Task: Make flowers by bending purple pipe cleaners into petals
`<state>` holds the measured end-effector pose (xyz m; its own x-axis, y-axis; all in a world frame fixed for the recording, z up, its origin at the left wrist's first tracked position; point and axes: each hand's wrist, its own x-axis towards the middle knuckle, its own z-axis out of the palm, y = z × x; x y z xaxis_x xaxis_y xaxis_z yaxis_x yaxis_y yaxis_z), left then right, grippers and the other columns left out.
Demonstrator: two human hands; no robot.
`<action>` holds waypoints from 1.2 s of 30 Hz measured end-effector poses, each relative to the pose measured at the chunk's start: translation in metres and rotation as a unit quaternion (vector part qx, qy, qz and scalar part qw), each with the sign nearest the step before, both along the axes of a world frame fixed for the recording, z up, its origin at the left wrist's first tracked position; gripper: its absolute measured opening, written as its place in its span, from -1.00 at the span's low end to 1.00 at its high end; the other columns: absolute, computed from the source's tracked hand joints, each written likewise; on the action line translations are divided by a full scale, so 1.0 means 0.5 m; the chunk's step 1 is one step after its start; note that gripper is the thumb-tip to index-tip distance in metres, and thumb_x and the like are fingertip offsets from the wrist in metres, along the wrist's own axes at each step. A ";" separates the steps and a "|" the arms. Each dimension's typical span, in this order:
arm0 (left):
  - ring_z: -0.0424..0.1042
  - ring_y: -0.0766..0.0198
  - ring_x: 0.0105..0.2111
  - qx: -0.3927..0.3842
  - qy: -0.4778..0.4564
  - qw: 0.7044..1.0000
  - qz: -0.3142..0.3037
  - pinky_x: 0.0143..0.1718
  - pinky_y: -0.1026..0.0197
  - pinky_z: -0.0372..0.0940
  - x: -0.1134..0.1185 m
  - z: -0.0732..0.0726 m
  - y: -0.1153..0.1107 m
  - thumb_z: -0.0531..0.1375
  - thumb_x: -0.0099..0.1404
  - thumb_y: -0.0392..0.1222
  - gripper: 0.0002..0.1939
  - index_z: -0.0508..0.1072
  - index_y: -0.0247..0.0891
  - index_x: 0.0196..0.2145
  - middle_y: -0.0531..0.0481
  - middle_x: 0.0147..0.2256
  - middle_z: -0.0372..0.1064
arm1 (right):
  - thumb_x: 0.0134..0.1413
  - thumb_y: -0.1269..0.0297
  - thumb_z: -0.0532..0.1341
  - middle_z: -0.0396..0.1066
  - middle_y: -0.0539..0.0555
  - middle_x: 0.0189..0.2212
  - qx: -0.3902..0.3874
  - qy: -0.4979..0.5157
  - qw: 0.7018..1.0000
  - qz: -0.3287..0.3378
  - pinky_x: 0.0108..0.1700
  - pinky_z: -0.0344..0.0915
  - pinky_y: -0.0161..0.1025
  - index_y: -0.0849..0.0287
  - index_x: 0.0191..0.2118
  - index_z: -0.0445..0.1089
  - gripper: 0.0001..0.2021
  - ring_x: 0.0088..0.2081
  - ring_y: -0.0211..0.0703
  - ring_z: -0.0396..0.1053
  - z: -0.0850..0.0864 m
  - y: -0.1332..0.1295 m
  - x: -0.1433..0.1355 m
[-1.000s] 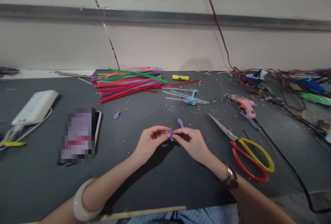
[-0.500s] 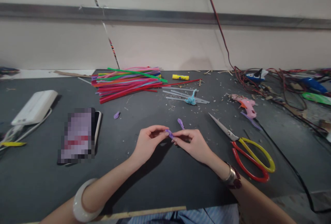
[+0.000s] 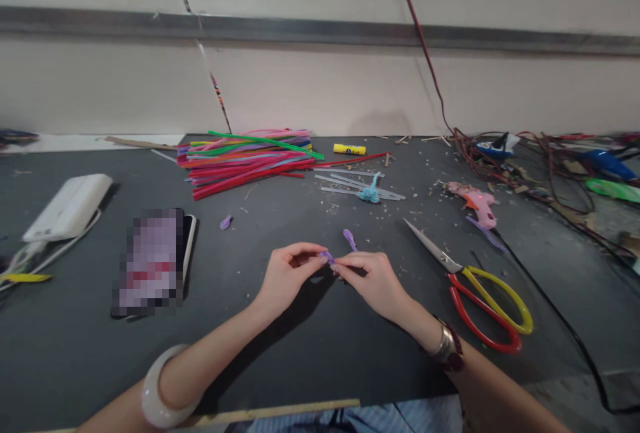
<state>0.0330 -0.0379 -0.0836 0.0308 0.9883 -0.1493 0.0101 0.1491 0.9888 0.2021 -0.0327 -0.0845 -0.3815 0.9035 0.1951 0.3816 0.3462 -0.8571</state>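
Observation:
Between my fingertips, a small piece of purple pipe cleaner [image 3: 327, 257] is pinched from both sides. My left hand [image 3: 287, 276] grips its left end with thumb and fingers. From the right, my right hand [image 3: 373, 279] pinches the other end; the fingers cover much of the piece. Just beyond the right fingers lies a purple pipe-cleaner loop [image 3: 350, 239] with a tail. A smaller purple loop [image 3: 226, 222] rests on the table farther left. Past the hands sits a light blue twisted pipe-cleaner shape [image 3: 370, 191] on clear glue sticks [image 3: 335, 181].
Scissors [image 3: 465, 279] with red and yellow handles lie right of my hands, near a pink glue gun [image 3: 477, 205] and its black cord. A bundle of coloured pipe cleaners [image 3: 250, 163] and a yellow tube [image 3: 349, 150] are behind. A phone [image 3: 150, 263] and white power bank [image 3: 70, 206] lie left.
Both hands stay in nearly the same place. The purple piece between them shows slightly less, and the right fingers and wrist have shifted a little.

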 end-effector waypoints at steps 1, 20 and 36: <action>0.44 0.25 -0.43 -0.001 -0.003 1.000 0.002 -0.35 0.26 0.33 0.000 0.000 0.000 0.28 -0.03 -0.19 -0.80 0.50 -0.32 -0.41 -0.05 -0.44 0.49 | 0.05 0.33 0.14 0.49 0.01 -0.46 0.005 -0.006 1.000 0.004 -0.35 0.29 -0.33 0.14 -0.38 0.48 -0.84 -0.44 -0.23 0.42 -0.001 -0.001 0.000; 0.44 0.24 -0.40 -0.005 0.022 0.999 -0.043 -0.31 0.25 0.34 -0.005 0.000 0.005 0.24 0.04 -0.17 -0.81 0.51 -0.32 -0.38 -0.07 -0.42 0.49 | -0.01 0.31 0.17 0.45 0.02 -0.55 -0.144 0.026 0.989 0.010 -0.40 0.30 -0.33 0.21 -0.42 0.45 -0.86 -0.49 -0.24 0.39 -0.004 0.003 0.000; 0.45 0.26 -0.41 0.074 0.084 0.994 -0.012 -0.35 0.31 0.32 -0.004 0.001 -0.004 0.22 0.05 -0.18 -0.84 0.52 -0.31 -0.41 -0.04 -0.42 0.50 | -0.10 0.19 0.25 0.45 0.06 -0.56 -0.358 0.151 0.920 0.056 -0.42 0.29 -0.35 0.29 -0.43 0.47 -0.78 -0.54 -0.34 0.36 -0.010 0.015 0.009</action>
<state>0.0311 -0.0397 -0.0829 0.0408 0.9991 -0.0080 0.1781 0.0006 0.9840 0.2067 -0.0250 -0.0893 -0.5068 0.7998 -0.3216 0.0856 -0.3246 -0.9420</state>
